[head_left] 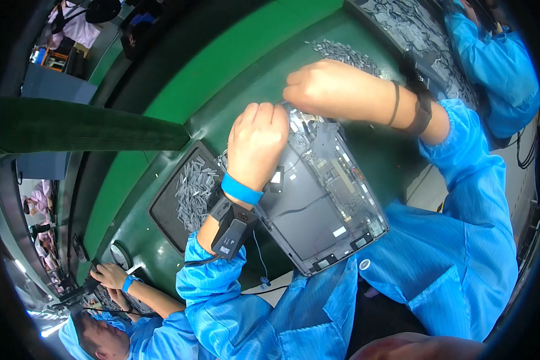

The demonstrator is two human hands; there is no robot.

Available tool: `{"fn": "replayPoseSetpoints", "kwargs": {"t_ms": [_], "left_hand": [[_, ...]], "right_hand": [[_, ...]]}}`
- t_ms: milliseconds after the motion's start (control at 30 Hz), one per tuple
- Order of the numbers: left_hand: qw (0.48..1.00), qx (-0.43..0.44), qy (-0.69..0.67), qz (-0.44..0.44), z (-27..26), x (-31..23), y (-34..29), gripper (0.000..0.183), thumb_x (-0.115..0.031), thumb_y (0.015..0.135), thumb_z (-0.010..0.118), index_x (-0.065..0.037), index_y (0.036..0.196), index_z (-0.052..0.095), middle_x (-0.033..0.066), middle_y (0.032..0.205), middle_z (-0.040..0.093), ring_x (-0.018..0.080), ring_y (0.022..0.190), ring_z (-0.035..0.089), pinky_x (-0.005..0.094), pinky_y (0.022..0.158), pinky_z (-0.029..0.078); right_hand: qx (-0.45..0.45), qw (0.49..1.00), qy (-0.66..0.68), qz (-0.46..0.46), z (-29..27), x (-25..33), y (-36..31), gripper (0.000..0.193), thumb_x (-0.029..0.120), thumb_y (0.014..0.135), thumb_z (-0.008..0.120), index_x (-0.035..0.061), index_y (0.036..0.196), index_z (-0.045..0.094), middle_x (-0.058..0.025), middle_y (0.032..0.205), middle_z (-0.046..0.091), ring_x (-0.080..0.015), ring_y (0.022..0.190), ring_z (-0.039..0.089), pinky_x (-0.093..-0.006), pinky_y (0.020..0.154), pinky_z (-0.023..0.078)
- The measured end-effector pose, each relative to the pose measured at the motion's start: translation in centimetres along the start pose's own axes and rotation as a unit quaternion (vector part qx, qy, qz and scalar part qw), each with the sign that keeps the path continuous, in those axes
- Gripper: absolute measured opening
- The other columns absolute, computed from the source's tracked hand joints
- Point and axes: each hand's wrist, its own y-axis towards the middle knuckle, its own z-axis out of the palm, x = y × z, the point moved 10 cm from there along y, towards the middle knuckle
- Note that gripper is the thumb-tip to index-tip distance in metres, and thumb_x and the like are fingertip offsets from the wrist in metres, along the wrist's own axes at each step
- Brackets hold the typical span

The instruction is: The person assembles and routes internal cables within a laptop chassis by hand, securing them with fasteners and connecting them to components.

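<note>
An opened laptop base (303,231) lies tilted at the near edge of the green bench, close to my body. Its circuit board (342,186) and inner parts are exposed. My left hand (258,141), wearing a blue wrist strap (241,191), curls over its far left corner. My right hand (315,87) is bent into a closed shape just beyond the far edge, beside the left one. Both sets of fingertips are hidden under the knuckles, so I cannot make out what they hold. A dark flat piece (325,141) rests on the board near my right wrist.
A black tray (162,210) of small grey strips stands left of the laptop. Similar strips form a pile (348,55) beyond my right hand. A bigger parts tray (417,30) lies far right. A co-worker's hand (109,276) is lower left, another person's sleeve (492,72) upper right.
</note>
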Motion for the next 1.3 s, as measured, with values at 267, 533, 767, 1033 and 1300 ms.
{"fn": "replayPoseSetpoints", "kwargs": {"t_ms": [267, 533, 767, 1033, 1300], "left_hand": [[0.999, 0.005, -0.043, -0.034, -0.5, 0.8, 0.0, 0.009, -0.006, 0.077, 0.069, -0.002, 0.083, 0.064, 0.0093, 0.078, 0.061, 0.0281, 0.072, 0.058, 0.0370, 0.066, 0.049], [0.976, -0.024, -0.194, -0.098, -3.4, 0.4, -0.2, 0.015, -0.001, 0.079, 0.066, -0.002, 0.094, 0.067, 0.0110, 0.089, 0.065, 0.0272, 0.081, 0.060, 0.0342, 0.068, 0.048], [0.895, 0.099, -0.385, -0.202, -0.9, 0.2, 0.1, 0.019, -0.005, 0.083, 0.066, -0.001, 0.102, 0.067, 0.0081, 0.091, 0.067, 0.0122, 0.075, 0.058, 0.0260, 0.064, 0.047], [0.729, 0.163, -0.546, -0.379, 3.9, 3.1, -2.3, 0.020, -0.013, 0.090, 0.065, 0.004, 0.102, 0.063, 0.0064, 0.082, 0.068, 0.0053, 0.064, 0.057, 0.0181, 0.057, 0.046], [0.690, 0.121, -0.590, -0.402, 3.7, 3.9, -2.6, 0.018, -0.015, 0.092, 0.063, 0.002, 0.094, 0.061, 0.0073, 0.081, 0.068, 0.0052, 0.061, 0.055, 0.0177, 0.052, 0.044]], "right_hand": [[-0.032, 0.999, -0.006, 0.018, -0.6, 0.0, -0.2, 0.009, 0.010, 0.073, 0.065, 0.0024, 0.074, 0.061, -0.0106, 0.072, 0.060, -0.0291, 0.072, 0.064, -0.0382, 0.064, 0.053], [-0.003, 0.945, 0.175, 0.275, -1.4, -1.6, -7.1, 0.028, 0.029, 0.084, 0.067, 0.0042, 0.079, 0.056, -0.0112, 0.073, 0.060, -0.0300, 0.071, 0.061, -0.0401, 0.062, 0.047], [0.015, 0.896, 0.349, 0.274, -0.7, -1.4, -6.1, 0.023, 0.023, 0.086, 0.064, 0.0012, 0.081, 0.058, -0.0099, 0.066, 0.059, -0.0220, 0.061, 0.058, -0.0348, 0.056, 0.044], [-0.122, 0.832, 0.459, 0.287, -0.3, -3.3, -5.5, 0.019, 0.018, 0.091, 0.060, -0.0006, 0.092, 0.062, -0.0072, 0.073, 0.063, -0.0100, 0.066, 0.059, -0.0273, 0.058, 0.047], [-0.231, 0.859, 0.359, 0.283, -1.7, -2.0, -8.8, 0.021, 0.011, 0.086, 0.066, 0.0026, 0.105, 0.062, -0.0024, 0.076, 0.060, -0.0057, 0.057, 0.052, -0.0228, 0.051, 0.042]]}}
